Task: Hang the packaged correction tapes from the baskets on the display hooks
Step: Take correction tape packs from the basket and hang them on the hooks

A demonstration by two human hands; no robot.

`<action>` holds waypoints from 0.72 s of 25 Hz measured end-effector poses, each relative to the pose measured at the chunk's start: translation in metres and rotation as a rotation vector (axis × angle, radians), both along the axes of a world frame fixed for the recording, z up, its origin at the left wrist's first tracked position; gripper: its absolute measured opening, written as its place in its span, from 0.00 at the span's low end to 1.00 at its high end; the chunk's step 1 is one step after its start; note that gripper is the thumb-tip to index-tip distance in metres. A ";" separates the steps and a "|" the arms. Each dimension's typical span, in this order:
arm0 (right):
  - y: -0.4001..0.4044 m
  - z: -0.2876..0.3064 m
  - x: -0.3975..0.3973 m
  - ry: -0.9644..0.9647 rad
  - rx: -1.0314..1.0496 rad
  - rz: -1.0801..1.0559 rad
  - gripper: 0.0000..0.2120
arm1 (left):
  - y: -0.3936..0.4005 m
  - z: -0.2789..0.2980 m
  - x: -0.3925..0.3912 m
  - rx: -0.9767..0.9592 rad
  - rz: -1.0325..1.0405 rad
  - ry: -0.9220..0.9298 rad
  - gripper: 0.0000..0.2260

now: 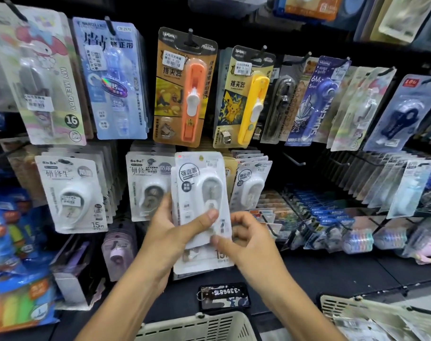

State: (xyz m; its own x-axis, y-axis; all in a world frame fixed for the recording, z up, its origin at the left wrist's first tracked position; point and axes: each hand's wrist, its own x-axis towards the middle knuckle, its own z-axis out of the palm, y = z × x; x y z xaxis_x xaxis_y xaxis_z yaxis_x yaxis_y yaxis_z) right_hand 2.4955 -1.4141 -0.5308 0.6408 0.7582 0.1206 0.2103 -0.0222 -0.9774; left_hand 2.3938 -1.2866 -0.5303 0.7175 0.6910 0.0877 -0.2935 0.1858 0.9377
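My left hand [177, 226] grips a small stack of white packaged correction tapes [199, 190] in front of the display, thumb pressed on the front pack. My right hand [244, 236] pinches the lower right edge of the same stack, thumb on its face. The packs stand upright, top edge near the lower row of hooks. Behind them hang matching white packs [250, 185] on a hook, and similar white tapes [145, 185] to the left. A beige basket [202, 327] sits below my arms; a second basket [337, 306] with more packs is at the lower right.
Upper hooks carry orange [185, 89] and yellow [244, 97] clip pushers and other tape packs. A bare hook [293, 159] juts out right of the white packs. A keychain tag [224, 295] lies on the black shelf. Highlighter packs [18, 279] crowd the left.
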 end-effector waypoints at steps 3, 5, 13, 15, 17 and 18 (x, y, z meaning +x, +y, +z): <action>-0.003 0.007 0.009 0.245 0.068 0.061 0.14 | 0.005 0.001 -0.003 -0.014 -0.019 -0.035 0.26; -0.006 0.008 0.006 0.272 0.080 0.116 0.14 | 0.008 0.003 -0.004 0.001 0.019 -0.015 0.24; -0.004 0.008 0.008 0.223 0.102 -0.034 0.25 | 0.007 0.001 -0.007 0.148 -0.024 0.064 0.26; -0.005 0.012 0.014 0.292 0.152 -0.040 0.23 | 0.005 0.001 -0.008 0.143 -0.041 0.056 0.24; -0.008 0.017 0.028 0.312 0.213 -0.172 0.21 | 0.005 0.004 -0.008 0.150 -0.001 0.048 0.21; -0.010 0.019 0.036 0.313 0.217 -0.259 0.19 | 0.005 0.005 -0.008 0.148 0.031 0.040 0.21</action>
State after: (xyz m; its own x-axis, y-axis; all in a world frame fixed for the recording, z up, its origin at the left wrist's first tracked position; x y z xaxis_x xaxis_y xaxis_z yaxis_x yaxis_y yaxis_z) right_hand 2.5319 -1.4244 -0.5118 0.8366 0.5470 0.0290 -0.0816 0.1769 -0.9808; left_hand 2.3862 -1.2811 -0.5251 0.7010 0.6946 0.1618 -0.2587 0.0362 0.9653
